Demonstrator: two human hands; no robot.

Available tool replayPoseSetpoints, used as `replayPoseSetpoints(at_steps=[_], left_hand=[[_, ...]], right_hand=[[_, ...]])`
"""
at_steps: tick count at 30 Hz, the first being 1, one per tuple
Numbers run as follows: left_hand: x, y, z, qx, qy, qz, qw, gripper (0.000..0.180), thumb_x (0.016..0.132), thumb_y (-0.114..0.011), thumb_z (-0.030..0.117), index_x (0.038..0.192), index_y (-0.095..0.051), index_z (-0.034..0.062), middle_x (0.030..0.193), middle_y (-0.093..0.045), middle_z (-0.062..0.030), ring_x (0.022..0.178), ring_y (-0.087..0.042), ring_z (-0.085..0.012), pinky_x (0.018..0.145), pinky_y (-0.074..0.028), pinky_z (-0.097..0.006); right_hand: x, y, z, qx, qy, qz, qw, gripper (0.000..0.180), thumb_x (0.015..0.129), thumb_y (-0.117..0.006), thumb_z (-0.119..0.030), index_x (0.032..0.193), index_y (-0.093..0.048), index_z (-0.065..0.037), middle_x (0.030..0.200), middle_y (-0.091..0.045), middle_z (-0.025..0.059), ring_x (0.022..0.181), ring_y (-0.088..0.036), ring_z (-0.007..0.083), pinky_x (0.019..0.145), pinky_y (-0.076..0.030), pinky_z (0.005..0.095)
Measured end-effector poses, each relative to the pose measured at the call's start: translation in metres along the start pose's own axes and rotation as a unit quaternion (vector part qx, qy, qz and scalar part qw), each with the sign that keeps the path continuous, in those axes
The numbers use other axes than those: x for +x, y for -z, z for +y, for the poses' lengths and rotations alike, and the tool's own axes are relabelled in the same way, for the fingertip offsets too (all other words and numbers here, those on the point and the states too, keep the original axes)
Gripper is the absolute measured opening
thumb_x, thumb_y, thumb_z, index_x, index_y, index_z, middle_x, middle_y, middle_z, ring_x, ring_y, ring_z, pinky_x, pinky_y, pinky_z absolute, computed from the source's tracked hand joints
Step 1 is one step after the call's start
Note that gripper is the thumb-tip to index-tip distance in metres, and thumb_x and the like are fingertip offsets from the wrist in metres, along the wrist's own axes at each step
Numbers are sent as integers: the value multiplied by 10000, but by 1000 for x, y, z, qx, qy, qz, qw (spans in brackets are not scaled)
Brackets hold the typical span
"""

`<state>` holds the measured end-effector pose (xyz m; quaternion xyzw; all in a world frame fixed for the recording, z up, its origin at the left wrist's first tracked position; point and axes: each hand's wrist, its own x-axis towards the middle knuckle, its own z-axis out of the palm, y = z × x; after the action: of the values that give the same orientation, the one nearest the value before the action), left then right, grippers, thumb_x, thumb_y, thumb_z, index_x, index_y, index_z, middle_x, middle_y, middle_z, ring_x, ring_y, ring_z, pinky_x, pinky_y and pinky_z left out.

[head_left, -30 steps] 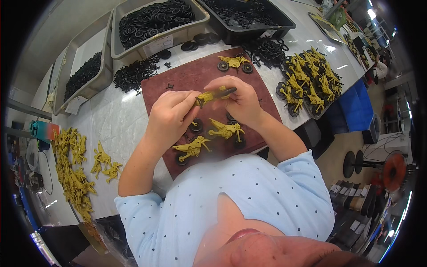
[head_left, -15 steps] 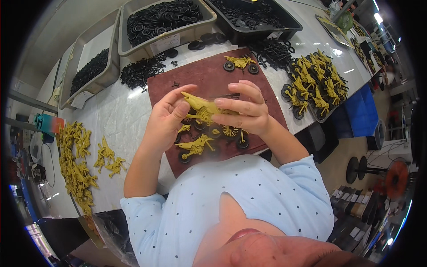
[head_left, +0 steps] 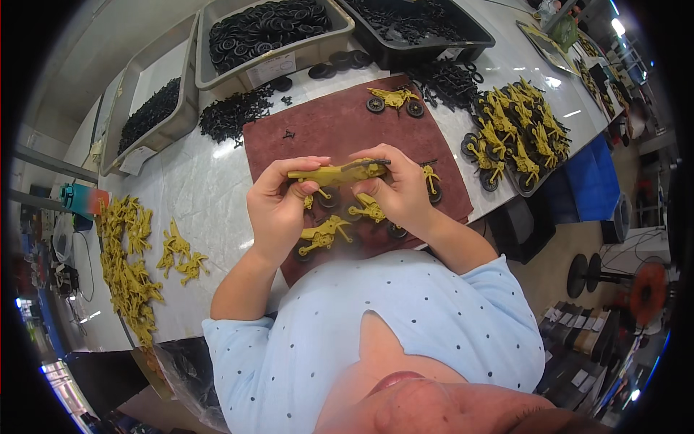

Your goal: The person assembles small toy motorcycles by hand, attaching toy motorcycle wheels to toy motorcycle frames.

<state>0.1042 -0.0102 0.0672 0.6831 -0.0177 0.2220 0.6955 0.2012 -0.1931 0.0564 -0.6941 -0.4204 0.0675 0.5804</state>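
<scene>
Above the dark red mat [head_left: 267, 130], I hold a yellow plastic toy motorcycle body [head_left: 336, 174] level between both hands. My left hand [head_left: 278, 206] pinches its left end between thumb and fingers. The other end sits in the closed fingers of my right hand [head_left: 401, 189], where a thin black part [head_left: 384, 162] shows along the top. Just below my hands, several yellow toy motorcycles [head_left: 324, 233] with black wheels lie on the mat, partly hidden by my hands. One more toy motorcycle [head_left: 394, 98] with two wheels lies at the mat's far right.
Grey bins of black wheels [head_left: 267, 32] and small black parts [head_left: 150, 112] stand at the back, beside a black tray [head_left: 434, 52]. Loose black parts [head_left: 235, 114] lie nearby. Yellow bodies [head_left: 126, 267] are heaped at left; wheeled toy motorcycles [head_left: 517, 130] crowd a tray at right.
The yellow body has turned from side-on to edge-on between my hands. My right hand's spread fingers have closed around its right end, and the thumb now presses from below.
</scene>
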Motion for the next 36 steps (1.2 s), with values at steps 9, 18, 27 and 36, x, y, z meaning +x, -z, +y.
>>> replayPoseSetpoints(at_steps=[9, 18, 27, 36], left_hand=[[10, -5, 11, -77, 55, 4, 996, 283, 853, -687, -2, 1128, -628, -31, 1121, -652, -110, 984, -633, -161, 885, -507, -271], [1, -3, 12, 188, -87, -13, 978, 256, 760, -714, -63, 1007, -674, -10, 930, -678, -99, 834, -655, -191, 736, -523, -278], [3, 2, 12, 284, -107, -25, 953, 279, 741, -732, -34, 1013, -680, -1, 922, -691, -115, 814, -664, -229, 715, -525, -293], [0, -4, 12, 148, -45, -33, 987, 359, 764, -769, 56, 1108, -674, 14, 1037, -700, -99, 925, -668, -203, 817, -522, -288]], right_hand=[[-3, -1, 12, 298, -87, 72, 948, 352, 918, -668, -185, 1195, -533, -15, 1081, -593, 52, 986, -576, 116, 871, -481, 256], [-7, 4, 6, 308, -14, 63, 949, 381, 917, -661, -183, 1215, -523, 9, 1165, -594, 92, 1084, -565, 157, 961, -450, 314], [-13, 5, 5, 150, -3, 53, 987, 319, 906, -631, -38, 1211, -551, 11, 1145, -615, 98, 1016, -598, 140, 880, -503, 276], [-9, 8, 0, 15, 21, 15, 1000, 333, 862, -641, 39, 1187, -581, 3, 1121, -637, 86, 957, -631, 151, 835, -525, 275]])
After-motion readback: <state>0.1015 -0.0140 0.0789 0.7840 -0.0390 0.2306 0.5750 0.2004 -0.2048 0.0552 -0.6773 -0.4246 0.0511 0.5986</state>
